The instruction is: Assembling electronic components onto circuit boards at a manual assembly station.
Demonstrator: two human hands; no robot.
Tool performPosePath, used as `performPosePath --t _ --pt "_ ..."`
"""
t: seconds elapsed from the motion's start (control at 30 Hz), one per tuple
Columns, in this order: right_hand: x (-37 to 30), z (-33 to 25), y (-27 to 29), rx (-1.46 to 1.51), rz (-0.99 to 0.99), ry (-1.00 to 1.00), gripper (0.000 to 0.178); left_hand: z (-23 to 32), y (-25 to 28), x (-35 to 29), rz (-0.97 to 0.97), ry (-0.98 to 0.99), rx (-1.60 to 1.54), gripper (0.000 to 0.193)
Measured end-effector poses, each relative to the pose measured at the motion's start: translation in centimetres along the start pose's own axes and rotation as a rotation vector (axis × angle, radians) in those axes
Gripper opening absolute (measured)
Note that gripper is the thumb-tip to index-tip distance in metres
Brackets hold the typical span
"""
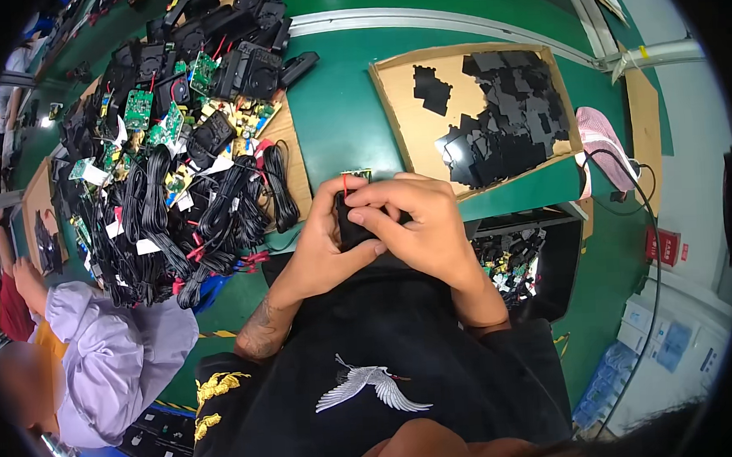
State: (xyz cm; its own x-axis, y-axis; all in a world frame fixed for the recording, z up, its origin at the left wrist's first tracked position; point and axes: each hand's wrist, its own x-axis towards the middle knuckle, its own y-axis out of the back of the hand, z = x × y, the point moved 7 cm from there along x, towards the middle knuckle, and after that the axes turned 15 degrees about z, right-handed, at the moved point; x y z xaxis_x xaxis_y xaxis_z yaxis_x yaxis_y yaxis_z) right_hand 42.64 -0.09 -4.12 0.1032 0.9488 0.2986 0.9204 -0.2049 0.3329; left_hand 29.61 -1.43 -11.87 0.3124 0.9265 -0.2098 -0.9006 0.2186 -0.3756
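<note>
Close to my body, at the bench's near edge, both hands are closed around a small black plastic housing [351, 229]. A red wire and the edge of a green circuit board [357, 176] show at its far end. My left hand [320, 246] grips the housing along its left side, thumb across the near end. From the right, my right hand [415, 226] bends over it with the fingertips pressed on its top. My fingers cover much of the housing, so its inside is hidden.
A big heap of black housings, green circuit boards and coiled black cables [162, 206] covers the bench's left. To the right lies a shallow cardboard tray [392, 86] with flat black pieces. Below the edge stands a black bin [559, 276] of parts. A person in a lilac sleeve [116, 349] sits left.
</note>
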Motion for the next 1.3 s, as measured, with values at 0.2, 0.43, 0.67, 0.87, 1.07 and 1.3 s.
performPosePath --t 0.2,0.43,0.67,0.87,1.07,1.3 --pt "-0.1 0.0 0.6 -0.032 0.096 0.003 0.017 0.5 -0.3 0.0 -0.003 0.005 -0.027 0.079" --pt "-0.2 0.1 0.0 -0.039 0.026 0.049 0.019 0.0 -0.2 0.2 -0.045 0.008 -0.062 0.081" --pt "-1.1 -3.0 -0.3 -0.429 0.201 0.513 0.026 2.5 -0.4 -0.4 -0.102 -0.164 -0.179 0.048" --pt "-0.2 -4.8 1.0 -0.176 0.038 0.510 0.040 2.7 0.9 -2.2 0.041 -0.048 -0.194 0.023" --pt "-0.8 -3.3 -0.9 0.281 -0.477 0.135 0.072 6.2 0.8 -5.4 -0.382 -0.125 0.140 0.018" --pt "-0.1 -3.8 -0.2 0.211 -0.567 -0.077 0.040 11.8 1.4 -5.2 0.059 -0.964 1.208 0.022"
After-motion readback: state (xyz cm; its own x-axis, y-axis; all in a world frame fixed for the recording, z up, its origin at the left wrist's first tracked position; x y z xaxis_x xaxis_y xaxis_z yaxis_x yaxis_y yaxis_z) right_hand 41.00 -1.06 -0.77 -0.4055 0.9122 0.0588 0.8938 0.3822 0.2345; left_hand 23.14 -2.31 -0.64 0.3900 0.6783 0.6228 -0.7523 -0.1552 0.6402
